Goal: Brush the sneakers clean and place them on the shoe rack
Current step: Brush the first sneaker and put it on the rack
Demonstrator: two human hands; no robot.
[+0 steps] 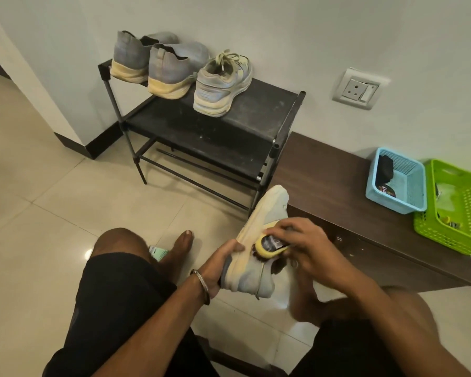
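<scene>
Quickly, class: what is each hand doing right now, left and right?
Left hand: closed around the sneaker, gripping its sole side.
Right hand: closed on the shoe brush, pressing it against the sneaker.

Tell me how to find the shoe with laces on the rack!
Look at the black shoe rack against the wall. Three shoes sit on its top shelf; the laced sneaker is the rightmost. Its two grey neighbours show no laces.
</scene>
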